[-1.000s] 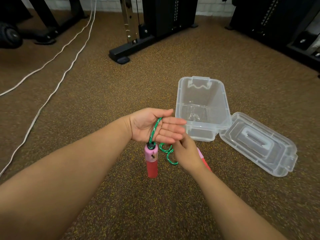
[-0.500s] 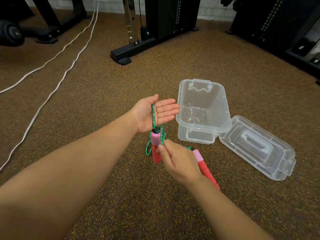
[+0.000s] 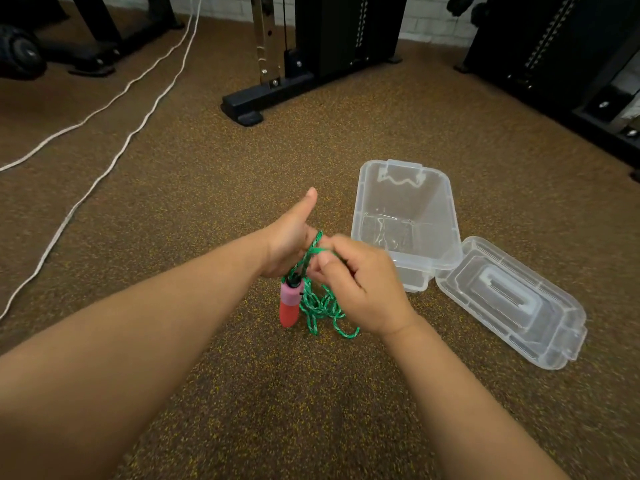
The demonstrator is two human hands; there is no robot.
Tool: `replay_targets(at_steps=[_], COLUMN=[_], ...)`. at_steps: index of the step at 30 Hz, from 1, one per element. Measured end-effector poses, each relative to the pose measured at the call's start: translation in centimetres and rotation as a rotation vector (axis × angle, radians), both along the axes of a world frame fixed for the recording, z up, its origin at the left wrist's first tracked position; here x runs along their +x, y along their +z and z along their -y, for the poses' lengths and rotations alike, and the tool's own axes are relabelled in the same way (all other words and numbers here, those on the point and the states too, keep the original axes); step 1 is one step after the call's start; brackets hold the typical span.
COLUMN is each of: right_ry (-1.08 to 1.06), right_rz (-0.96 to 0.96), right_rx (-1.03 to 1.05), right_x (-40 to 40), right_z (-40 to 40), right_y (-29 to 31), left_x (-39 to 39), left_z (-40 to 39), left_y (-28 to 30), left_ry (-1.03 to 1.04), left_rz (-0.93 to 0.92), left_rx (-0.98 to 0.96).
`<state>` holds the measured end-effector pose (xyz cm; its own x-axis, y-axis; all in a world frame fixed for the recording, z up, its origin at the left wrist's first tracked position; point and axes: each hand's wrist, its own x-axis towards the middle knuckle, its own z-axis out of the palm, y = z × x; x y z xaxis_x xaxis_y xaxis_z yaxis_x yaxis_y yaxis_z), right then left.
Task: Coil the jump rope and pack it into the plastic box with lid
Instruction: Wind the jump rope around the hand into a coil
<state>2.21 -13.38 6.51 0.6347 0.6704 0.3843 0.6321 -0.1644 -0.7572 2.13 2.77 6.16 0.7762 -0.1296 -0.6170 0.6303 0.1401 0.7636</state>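
Just left of the box point(image 3: 367, 188), the right hand point(image 3: 360, 289) pinches the rope point(image 3: 318, 306), looping it over the left hand point(image 3: 292, 237), thumb up, fingers hidden, seemingly as a spool; the handle point(image 3: 290, 303) dangles below.

The left forearm point(image 3: 138, 334) and right forearm point(image 3: 450, 393) are bare, broad near the camera, tapering to the wrists. The left hand point(image 3: 289, 244) and right hand point(image 3: 363, 292) are bare, with short plain nails.

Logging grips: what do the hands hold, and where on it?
The right hand pinches the green skipping rope on its cord, just above the hanging pink handle. The cord crosses the left hand; its fingers are hidden.
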Motion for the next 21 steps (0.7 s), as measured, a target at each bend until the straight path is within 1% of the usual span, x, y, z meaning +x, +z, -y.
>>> replay_targets(at_steps=[3, 5, 7, 10, 13, 15, 18, 21], right_ry=[-0.092, -0.138, -0.184, -0.243, -0.250, -0.254, -0.270, -0.284], right_rz=[-0.001, -0.001, -0.031, -0.128, -0.255, -0.344, -0.465, -0.484], right_rx=[0.022, 0.000, -0.017, -0.024, -0.008, 0.010, 0.045, -0.054], right_x=[1.9, 3.1, 3.8, 4.3, 4.1, 3.8, 3.2, 2.1], right_z=[0.3, 0.5, 0.8, 1.0, 1.2, 1.3, 1.6, 1.5], right_y=[0.4, 0.2, -0.4, -1.3, -2.1, -2.8, -4.3, -5.5], left_x=[-0.7, -1.0, -1.1, -1.2, -1.6, -1.7, -1.3, -0.7], left_z=[0.2, 0.1, -0.1, -0.1, 0.5, 1.0, 1.3, 1.3], left_y=[0.3, 0.8, 1.6, 2.6, 3.1, 3.1, 3.1, 3.2], left_ry=[-0.134, -0.272, -0.352, -0.416, -0.468, -0.454, -0.330, -0.157], left_rz=[-0.035, -0.073, -0.096, -0.100, -0.076, -0.016, 0.063, 0.087], left_rx=[-0.027, -0.040, -0.037, -0.060, -0.097, -0.125, -0.196, -0.251])
